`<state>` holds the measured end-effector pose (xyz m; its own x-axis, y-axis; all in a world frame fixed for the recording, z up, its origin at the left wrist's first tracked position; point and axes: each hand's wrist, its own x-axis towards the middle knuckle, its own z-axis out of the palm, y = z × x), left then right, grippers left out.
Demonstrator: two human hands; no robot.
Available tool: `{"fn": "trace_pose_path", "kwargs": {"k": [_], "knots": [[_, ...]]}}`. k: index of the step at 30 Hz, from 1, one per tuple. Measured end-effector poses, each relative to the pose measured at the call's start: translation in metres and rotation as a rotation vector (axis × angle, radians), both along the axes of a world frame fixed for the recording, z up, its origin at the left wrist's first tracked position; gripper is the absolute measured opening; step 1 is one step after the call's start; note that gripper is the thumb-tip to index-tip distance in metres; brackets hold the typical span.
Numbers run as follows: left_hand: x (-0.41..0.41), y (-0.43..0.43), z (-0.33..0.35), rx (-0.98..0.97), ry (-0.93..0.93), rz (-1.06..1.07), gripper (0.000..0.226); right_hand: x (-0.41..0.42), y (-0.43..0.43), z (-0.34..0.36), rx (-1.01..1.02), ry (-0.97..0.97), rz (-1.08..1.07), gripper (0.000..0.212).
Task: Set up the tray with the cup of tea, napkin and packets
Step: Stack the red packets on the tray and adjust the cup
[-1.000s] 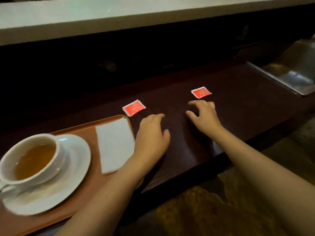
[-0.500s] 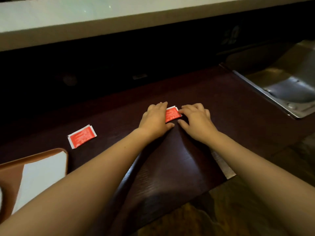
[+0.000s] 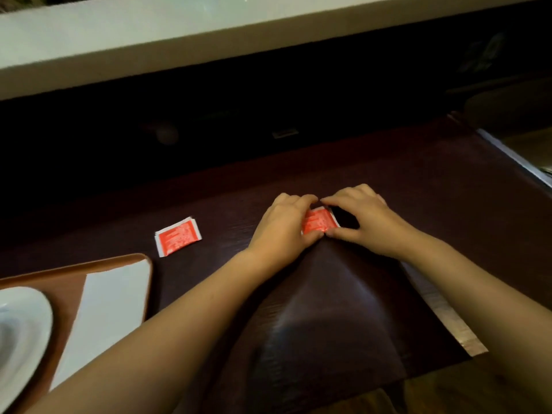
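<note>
A red packet (image 3: 319,221) lies on the dark wooden counter, pinched from both sides: my left hand (image 3: 283,225) holds its left edge and my right hand (image 3: 364,219) its right edge. A second red packet (image 3: 177,236) lies flat and untouched to the left. At the lower left stands the brown tray (image 3: 68,282), with a white napkin (image 3: 107,309) laid along its right side and a white saucer (image 3: 21,330) at the frame edge. The cup of tea is out of view.
The dark wooden counter (image 3: 328,309) ends at a front edge near my forearms. A metal strip (image 3: 448,318) runs along its right side. A pale raised ledge (image 3: 209,34) spans the back above a dark recess.
Both hands reached from in front of the tray to the right-hand packet and closed on it. My view shifted right, so the cup left the frame.
</note>
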<state>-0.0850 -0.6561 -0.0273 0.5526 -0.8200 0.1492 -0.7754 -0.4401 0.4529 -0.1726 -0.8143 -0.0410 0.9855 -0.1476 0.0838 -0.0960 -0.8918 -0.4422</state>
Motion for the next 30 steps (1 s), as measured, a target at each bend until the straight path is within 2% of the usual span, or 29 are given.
{"fn": "trace_pose_path", "kwargs": {"k": [4, 10, 17, 23, 30], "knots": [[0.001, 0.053, 0.006, -0.031, -0.017, 0.047, 0.054, 0.019, 0.036, 0.005, 0.020, 0.026, 0.160, 0.062], [0.032, 0.123, 0.012, 0.008, -0.096, 0.203, 0.054, 0.075, 0.099, 0.011, 0.122, 0.003, 0.308, 0.051], [0.077, 0.161, 0.006, 0.068, -0.084, 0.363, 0.041, 0.131, 0.145, 0.005, 0.140, -0.017, 0.342, 0.053], [0.087, 0.174, -0.003, 0.111, -0.039, 0.375, 0.038, 0.139, 0.159, -0.007, 0.104, -0.023, 0.339, 0.054], [0.084, 0.178, 0.000, 0.201, 0.008, 0.322, 0.041, 0.131, 0.159, -0.009, -0.061, -0.094, 0.355, 0.048]]}}
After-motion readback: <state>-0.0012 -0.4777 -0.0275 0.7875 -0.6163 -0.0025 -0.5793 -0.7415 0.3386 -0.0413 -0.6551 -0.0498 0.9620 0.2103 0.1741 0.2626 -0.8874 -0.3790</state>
